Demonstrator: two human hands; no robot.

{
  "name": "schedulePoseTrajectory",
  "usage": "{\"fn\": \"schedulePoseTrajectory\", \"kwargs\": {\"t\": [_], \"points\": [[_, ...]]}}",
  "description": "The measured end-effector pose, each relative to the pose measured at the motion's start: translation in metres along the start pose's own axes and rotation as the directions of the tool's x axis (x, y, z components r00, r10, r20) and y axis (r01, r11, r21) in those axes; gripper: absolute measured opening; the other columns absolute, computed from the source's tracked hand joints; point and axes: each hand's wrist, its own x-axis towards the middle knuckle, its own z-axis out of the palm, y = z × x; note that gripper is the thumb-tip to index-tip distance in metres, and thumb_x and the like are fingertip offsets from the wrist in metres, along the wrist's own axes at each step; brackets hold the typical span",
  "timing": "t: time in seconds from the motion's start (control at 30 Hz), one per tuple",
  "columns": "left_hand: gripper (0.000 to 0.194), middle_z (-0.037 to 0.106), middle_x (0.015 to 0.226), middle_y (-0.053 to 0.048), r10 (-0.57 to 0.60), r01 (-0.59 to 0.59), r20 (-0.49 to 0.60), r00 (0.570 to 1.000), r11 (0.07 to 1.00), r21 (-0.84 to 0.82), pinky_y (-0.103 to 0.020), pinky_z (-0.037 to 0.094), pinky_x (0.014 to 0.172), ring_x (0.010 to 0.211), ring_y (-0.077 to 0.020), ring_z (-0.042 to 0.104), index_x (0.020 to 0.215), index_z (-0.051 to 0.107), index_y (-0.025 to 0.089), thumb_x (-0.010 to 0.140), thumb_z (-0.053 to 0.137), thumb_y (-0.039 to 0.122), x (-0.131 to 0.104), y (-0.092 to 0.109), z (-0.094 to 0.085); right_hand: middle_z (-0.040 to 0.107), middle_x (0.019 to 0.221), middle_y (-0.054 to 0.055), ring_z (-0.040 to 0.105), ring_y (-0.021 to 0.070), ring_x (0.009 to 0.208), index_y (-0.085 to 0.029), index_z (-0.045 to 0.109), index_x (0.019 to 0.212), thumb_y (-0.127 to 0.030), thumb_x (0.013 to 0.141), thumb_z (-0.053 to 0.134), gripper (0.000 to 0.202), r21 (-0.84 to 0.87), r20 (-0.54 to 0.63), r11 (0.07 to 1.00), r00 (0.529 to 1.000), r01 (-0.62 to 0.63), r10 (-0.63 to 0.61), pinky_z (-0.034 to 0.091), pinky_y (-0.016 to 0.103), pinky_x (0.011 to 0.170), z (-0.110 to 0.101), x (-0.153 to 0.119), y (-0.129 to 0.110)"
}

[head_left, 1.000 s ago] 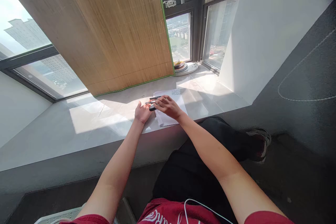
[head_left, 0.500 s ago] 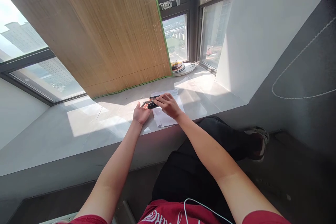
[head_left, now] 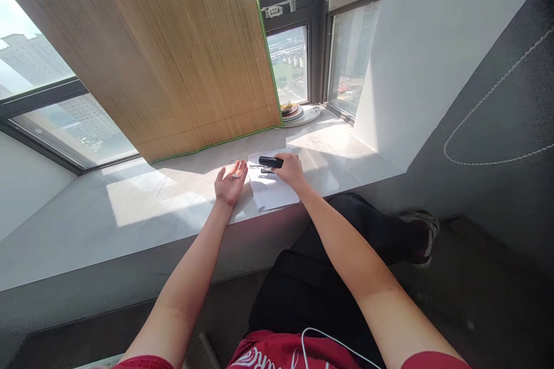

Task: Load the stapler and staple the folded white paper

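Observation:
Palm up over the sill, my left hand (head_left: 231,185) has its fingers spread, and a small silvery strip (head_left: 235,176) lies on it. The strip looks like staples, but it is too small to be sure. My right hand (head_left: 289,169) is wrapped round the back end of a black stapler (head_left: 270,162). The stapler is opened up, its black top raised above the metal part and base, and it points left toward my left hand. Beneath it, white paper sheets (head_left: 274,193) lie on the grey sill (head_left: 182,207).
A stack of plates (head_left: 294,113) stands in the far window corner. A bamboo blind (head_left: 186,57) hangs over the window, reaching down near the sill. Small thin bits lie behind my left hand. A beaded cord (head_left: 470,112) hangs at the right.
My right hand has moved right with the stapler, away from my left hand. My left palm has opened out, and the small strip now shows on it.

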Motion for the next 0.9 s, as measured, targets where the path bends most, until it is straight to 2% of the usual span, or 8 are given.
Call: {"fn": "schedulePoseTrajectory", "kwargs": {"t": [0.17, 0.23, 0.33, 0.4, 0.47, 0.53, 0.7, 0.9], "points": [[0.057, 0.079, 0.112, -0.018, 0.042, -0.042, 0.049, 0.998, 0.999, -0.006, -0.03, 0.069, 0.096, 0.102, -0.0203, 0.082, 0.158, 0.055, 0.007, 0.118, 0.042, 0.046, -0.004, 0.002, 0.001, 0.082, 0.099, 0.005, 0.074, 0.0291, 0.103, -0.025, 0.086, 0.103, -0.019, 0.077, 0.09, 0.027, -0.07, 0.127, 0.996, 0.99, -0.059, 0.067, 0.057, 0.035, 0.088, 0.003, -0.002, 0.0], [0.064, 0.079, 0.12, -0.021, 0.05, -0.052, 0.058, 0.997, 0.998, 0.028, -0.034, 0.067, 0.104, 0.114, -0.0241, 0.081, 0.162, 0.052, 0.006, 0.118, 0.041, 0.051, -0.005, 0.002, 0.001, 0.081, 0.106, 0.007, 0.071, 0.032, 0.11, -0.024, 0.085, 0.108, -0.024, 0.077, 0.093, 0.032, -0.108, 0.14, 0.993, 0.988, -0.043, 0.058, 0.056, 0.038, 0.091, 0.003, -0.003, -0.002], [0.078, 0.072, 0.142, -0.026, 0.016, -0.028, 0.126, 0.992, 0.995, 0.097, -0.042, 0.06, 0.115, 0.139, -0.0313, 0.07, 0.169, 0.043, 0.005, 0.116, 0.036, 0.062, -0.008, 0.0, 0.003, 0.075, 0.129, 0.013, 0.063, 0.036, 0.124, -0.023, 0.079, 0.124, -0.036, 0.086, 0.09, 0.042, -0.156, -0.008, 0.983, 0.995, 0.099, -0.101, 0.052, 0.045, 0.098, 0.004, -0.009, -0.011], [0.089, 0.064, 0.156, -0.029, -0.03, -0.002, 0.194, 0.981, 0.986, 0.164, -0.047, 0.054, 0.122, 0.152, -0.0356, 0.059, 0.171, 0.039, 0.004, 0.113, 0.033, 0.071, -0.011, -0.002, 0.005, 0.072, 0.134, 0.014, 0.06, 0.0336, 0.123, -0.023, 0.076, 0.125, -0.035, 0.101, 0.076, 0.027, -0.208, -0.084, 0.928, 0.94, 0.308, -0.331, 0.046, 0.046, 0.102, 0.006, -0.017, -0.021], [0.097, 0.058, 0.162, -0.029, -0.074, 0.02, 0.22, 0.973, 0.97, 0.24, -0.05, 0.048, 0.126, 0.158, -0.0384, 0.051, 0.172, 0.04, 0.003, 0.11, 0.031, 0.078, -0.013, -0.003, 0.006, 0.074, 0.13, 0.012, 0.061, 0.0291, 0.117, -0.025, 0.076, 0.12, -0.028, 0.109, 0.064, 0.017, -0.248, -0.028, 0.808, 0.83, 0.534, -0.557, 0.04, 0.044, 0.104, 0.013, -0.025, -0.032], [0.099, 0.06, 0.16, -0.029, -0.09, 0.03, 0.192, 0.977, 0.955, 0.296, -0.051, 0.048, 0.126, 0.158, -0.0393, 0.05, 0.169, 0.045, 0.004, 0.108, 0.03, 0.081, -0.016, -0.004, 0.006, 0.075, 0.129, 0.009, 0.061, 0.0273, 0.116, -0.028, 0.077, 0.119, -0.025, 0.11, 0.062, 0.017, -0.255, 0.053, 0.714, 0.746, 0.652, -0.663, 0.037, 0.043, 0.102, 0.024, -0.032, -0.04], [0.1, 0.069, 0.145, -0.026, -0.08, 0.037, 0.116, 0.99, 0.943, 0.332, -0.049, 0.056, 0.117, 0.152, -0.0382, 0.057, 0.158, 0.061, 0.011, 0.106, 0.02, 0.085, -0.023, -0.009, 0.013, 0.078, 0.128, 0.007, 0.06, 0.028, 0.117, -0.028, 0.079, 0.121, -0.034, 0.115, 0.056, 0.024, -0.263, 0.085, 0.729, 0.768, 0.632, -0.635, 0.035, 0.045, 0.098, 0.045, -0.039, -0.049], [0.104, 0.068, 0.144, -0.025, -0.113, 0.085, 0.06, 0.992, 0.931, 0.356, -0.054, 0.054, 0.117, 0.155, -0.0391, 0.053, 0.157, 0.061, 0.017, 0.101, 0.015, 0.092, -0.03, -0.011, 0.022, 0.082, 0.128, 0.0, 0.062, 0.0253, 0.118, -0.028, 0.075, 0.13, -0.028, 0.118, 0.048, 0.03, -0.209, 0.142, 0.7, 0.729, 0.683, -0.67, 0.036, 0.047, 0.105, 0.039, -0.049, -0.057]]}}
